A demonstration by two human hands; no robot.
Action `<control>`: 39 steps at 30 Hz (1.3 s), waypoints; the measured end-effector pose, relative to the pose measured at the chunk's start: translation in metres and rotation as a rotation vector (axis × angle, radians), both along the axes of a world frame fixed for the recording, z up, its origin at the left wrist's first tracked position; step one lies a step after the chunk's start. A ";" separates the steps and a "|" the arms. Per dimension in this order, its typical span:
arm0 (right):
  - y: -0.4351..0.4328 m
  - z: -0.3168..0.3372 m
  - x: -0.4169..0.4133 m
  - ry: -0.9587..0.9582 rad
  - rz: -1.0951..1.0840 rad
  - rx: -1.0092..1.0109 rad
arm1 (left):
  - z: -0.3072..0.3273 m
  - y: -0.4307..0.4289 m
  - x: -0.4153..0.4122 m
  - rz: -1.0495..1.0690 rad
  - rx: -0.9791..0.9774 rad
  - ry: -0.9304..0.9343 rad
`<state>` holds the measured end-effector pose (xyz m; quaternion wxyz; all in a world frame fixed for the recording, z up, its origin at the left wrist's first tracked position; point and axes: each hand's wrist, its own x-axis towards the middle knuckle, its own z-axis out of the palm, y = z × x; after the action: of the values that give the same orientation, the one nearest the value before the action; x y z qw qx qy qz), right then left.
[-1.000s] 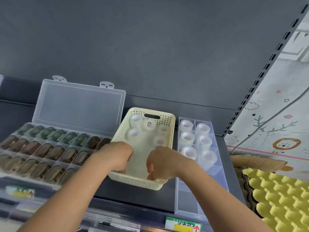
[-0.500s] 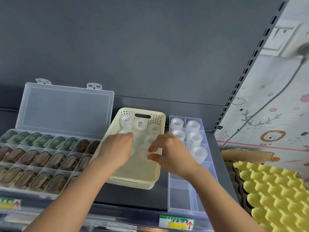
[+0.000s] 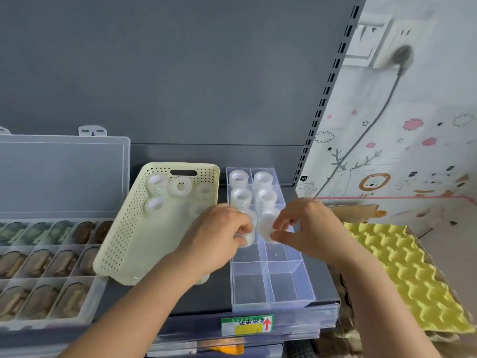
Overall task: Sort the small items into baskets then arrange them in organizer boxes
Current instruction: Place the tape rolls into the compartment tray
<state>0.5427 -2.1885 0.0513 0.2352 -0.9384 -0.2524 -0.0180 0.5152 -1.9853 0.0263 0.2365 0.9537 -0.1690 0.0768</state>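
A dark shelf (image 3: pixel 214 299) carries everything. At the left of the frame lies a large organizer box (image 3: pixel 85 319), its clear lid (image 3: pixel 62 174) raised, its cells filled with brown and green items (image 3: pixel 38 262). A green and yellow label (image 3: pixel 246 325) sits on the shelf edge, bottom centre. At the right is a yellow foam sheet (image 3: pixel 402 275), and above it a cartoon wall covering (image 3: pixel 387 164) with a plug (image 3: pixel 401 56) and its cable.

The left forearm crosses the lower right corner of the cream basket (image 3: pixel 129 241), and both hands hide the middle cells of the narrow clear box (image 3: pixel 273 290) just right of it.

The small items are white, translucent rolls with a round hole. Five loose rolls (image 3: pixel 180 186) lie at the basket's top end; four stored rolls (image 3: pixel 238 177) stand in the clear box's top cells. The left hand (image 3: pixel 222 236) has its grip clamped on one roll (image 3: pixel 247 238); the right hand (image 3: pixel 309 226) pinches a second roll (image 3: pixel 267 224), both over the box's middle.
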 end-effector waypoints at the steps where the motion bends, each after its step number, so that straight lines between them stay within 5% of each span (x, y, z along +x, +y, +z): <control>1: -0.003 -0.002 -0.002 0.015 -0.003 -0.038 | -0.004 -0.004 0.000 -0.031 0.042 0.016; 18: 0.002 -0.022 0.006 0.158 -0.032 -0.439 | -0.028 -0.015 0.010 -0.170 0.210 0.216; 27: 0.006 -0.022 0.015 0.163 -0.069 -0.398 | -0.023 -0.004 0.013 -0.148 0.155 0.205; 34: 0.061 -0.015 0.022 -0.010 0.057 -0.221 | -0.002 0.046 0.028 0.169 0.094 0.055; 39: 0.117 -0.031 0.037 -0.119 0.190 -0.247 | -0.015 0.101 0.040 0.468 0.433 0.161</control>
<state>0.5799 -2.0716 0.0207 0.1035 -0.9294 -0.3536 -0.0202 0.5553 -1.8847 0.0114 0.0168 0.9978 0.0617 0.0159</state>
